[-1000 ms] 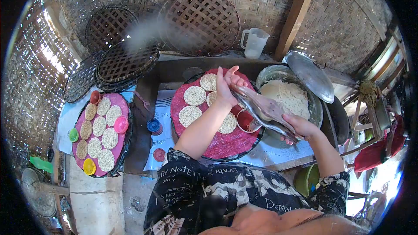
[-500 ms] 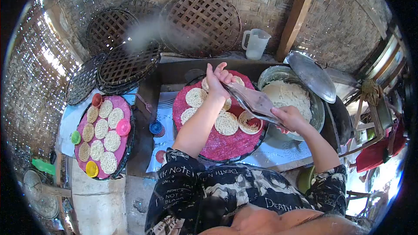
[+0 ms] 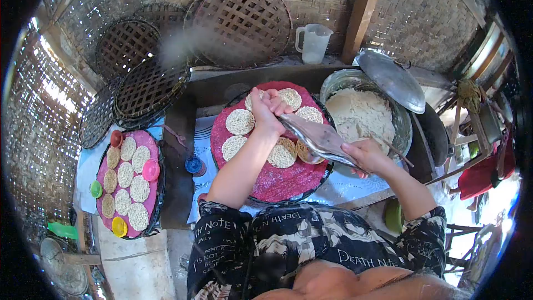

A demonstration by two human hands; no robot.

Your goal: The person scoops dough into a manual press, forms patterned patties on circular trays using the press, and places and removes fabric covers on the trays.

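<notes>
My left hand (image 3: 268, 112) is closed around the upper left end of a flat grey-brown bag-like piece (image 3: 317, 135). The lower right end of the same piece is gripped by my right hand (image 3: 366, 156). Below it, a round tray with pink mesh (image 3: 261, 180) carries several pale noodle-like discs (image 3: 240, 121). A ring-shaped mould (image 3: 307, 154) sits partly under the piece, near one disc. To the right, a metal basin (image 3: 404, 138) contains pale dough (image 3: 361, 115), and a thin stick (image 3: 398, 151) leans at its rim.
At the left, a second pink tray (image 3: 145, 129) bears several discs and coloured round pieces. A blue-topped container (image 3: 194, 165) stands between the trays. Woven racks (image 3: 244, 22), a clear jug (image 3: 315, 43) and a metal lid (image 3: 392, 80) are at the back. A red-clothed person (image 3: 478, 178) is at far right.
The hands have moved slightly left and down with the bag-like piece. My left fingers have curled in. More of the basin shows, and the stick at its rim has come into sight.
</notes>
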